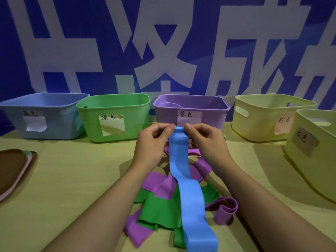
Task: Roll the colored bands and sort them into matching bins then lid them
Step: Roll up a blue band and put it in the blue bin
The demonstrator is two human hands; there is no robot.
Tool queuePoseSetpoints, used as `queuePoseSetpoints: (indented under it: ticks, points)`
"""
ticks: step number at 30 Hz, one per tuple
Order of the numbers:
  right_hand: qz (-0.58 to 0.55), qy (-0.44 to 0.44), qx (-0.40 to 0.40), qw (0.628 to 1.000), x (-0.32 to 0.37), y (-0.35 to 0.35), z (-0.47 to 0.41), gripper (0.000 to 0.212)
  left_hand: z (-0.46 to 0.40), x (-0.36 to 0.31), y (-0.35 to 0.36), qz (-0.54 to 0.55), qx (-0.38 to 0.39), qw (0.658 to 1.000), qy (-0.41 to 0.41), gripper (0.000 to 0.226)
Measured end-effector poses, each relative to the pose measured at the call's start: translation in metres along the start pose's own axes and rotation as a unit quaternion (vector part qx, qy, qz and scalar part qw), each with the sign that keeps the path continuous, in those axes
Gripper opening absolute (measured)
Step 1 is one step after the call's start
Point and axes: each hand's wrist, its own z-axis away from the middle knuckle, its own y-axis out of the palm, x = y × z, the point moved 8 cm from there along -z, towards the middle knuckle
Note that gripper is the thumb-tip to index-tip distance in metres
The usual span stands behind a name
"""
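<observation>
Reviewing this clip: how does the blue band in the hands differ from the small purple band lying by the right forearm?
The long blue rubber band is pinched at its far end by the left hand and right hand, lifted, and trails almost flat over the pile. The small purple rubber band lies untouched on the yellow-green table, loosely curled into a loop. Both are flat, smooth strips, neither yet in a bin.

Yellowish table (72, 179) with five bins (114, 117), band pile (160, 206), lids (14, 170)
</observation>
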Motion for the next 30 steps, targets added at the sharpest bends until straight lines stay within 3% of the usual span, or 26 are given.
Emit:
queuePoseSetpoints:
  ticks: [23, 30]
  points:
    - [0.0, -0.009, 0.004, 1.0, -0.008, -0.004, 0.001, 0.015, 0.004, -0.001, 0.001, 0.014, 0.03, 0.999, -0.001, 0.017]
    - [0.014, 0.04, 0.0, 0.999, -0.01, 0.001, 0.007, 0.029, 0.004, -0.003, 0.001, 0.002, 0.026, 1.0, 0.015, 0.017]
